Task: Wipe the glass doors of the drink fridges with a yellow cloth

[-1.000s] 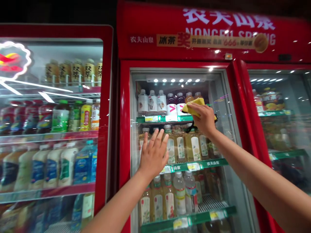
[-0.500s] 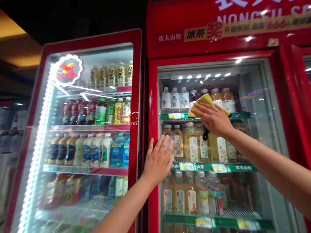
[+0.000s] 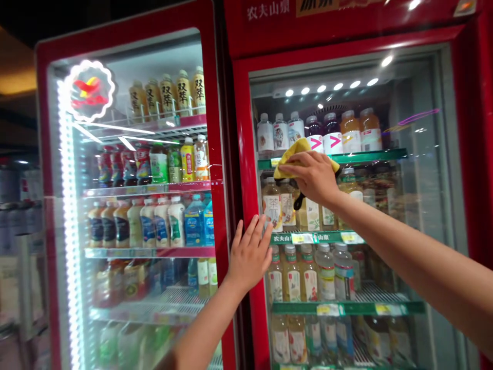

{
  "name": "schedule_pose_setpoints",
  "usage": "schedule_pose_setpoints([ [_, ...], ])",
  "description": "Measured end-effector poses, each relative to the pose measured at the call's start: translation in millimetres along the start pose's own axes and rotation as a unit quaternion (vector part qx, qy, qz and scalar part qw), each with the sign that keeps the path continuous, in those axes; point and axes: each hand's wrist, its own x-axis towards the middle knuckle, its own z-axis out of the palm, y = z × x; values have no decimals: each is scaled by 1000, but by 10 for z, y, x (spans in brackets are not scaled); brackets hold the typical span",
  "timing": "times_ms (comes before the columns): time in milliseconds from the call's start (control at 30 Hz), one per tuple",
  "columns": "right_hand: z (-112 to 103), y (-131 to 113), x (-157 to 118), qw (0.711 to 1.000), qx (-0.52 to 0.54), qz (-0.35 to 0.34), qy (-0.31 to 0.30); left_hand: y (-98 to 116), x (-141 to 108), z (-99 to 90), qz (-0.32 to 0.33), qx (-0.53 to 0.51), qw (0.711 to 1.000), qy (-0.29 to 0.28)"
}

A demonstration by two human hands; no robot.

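Note:
My right hand (image 3: pixel 318 177) presses a yellow cloth (image 3: pixel 295 154) to the glass door (image 3: pixel 404 205) of the red drinks fridge on the right. The cloth bunches up past the fingertips, and a small black loop hangs below the hand. Flat against the left edge of that door rests my left hand (image 3: pixel 250 252), fingers spread, partly on the red frame (image 3: pixel 243 169) and partly over the glass. Behind the glass, bottles of tea (image 3: pixel 272 203) stand on green-edged shelves, some of them hidden by my right hand and forearm.
A second red-framed drinks fridge (image 3: pixel 210 103) stands close on the left, with a lit round sign (image 3: pixel 90 90) and a bright light strip (image 3: pixel 65 231). Its shelves carry rows of bottles (image 3: pixel 154 221). Ceiling lights reflect in both doors.
My right hand has slid the cloth left and slightly down across the glass. My left hand stays on the door edge. The view has tilted downward, showing more lower shelves.

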Motion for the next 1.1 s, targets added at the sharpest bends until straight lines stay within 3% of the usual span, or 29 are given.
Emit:
schedule_pose_setpoints([
  [100,116,-255,-4,1000,-4,16,15,-3,-119,7,1,-2,1000,-3],
  [233,169,-561,-287,993,30,-94,-69,-33,-333,11,16,-15,1000,-7],
  [333,169,-592,-278,990,28,-105,-90,-60,-457,9,26,-31,999,-19],
  [467,236,-607,-65,998,-5,-12,-53,-67,-521,33,28,-44,998,-31],
  [533,271,-688,-139,999,-15,11,-46,-54,-557,62,28,-52,998,-31],
  [733,217,-926,-841,990,11,-67,-122,31,-750,159,28,-82,996,-24],
  [800,198,-907,-821,987,17,-79,-139,57,-767,170,32,-85,996,-19],
  [967,261,-899,-552,996,-10,9,-90,119,-736,181,26,-82,996,-16],
  [1033,269,-975,-668,995,1,-10,-100,151,-774,204,17,-88,996,-19],
  [1100,248,-1057,-851,985,26,-69,-154,181,-840,236,11,-96,995,-20],
])
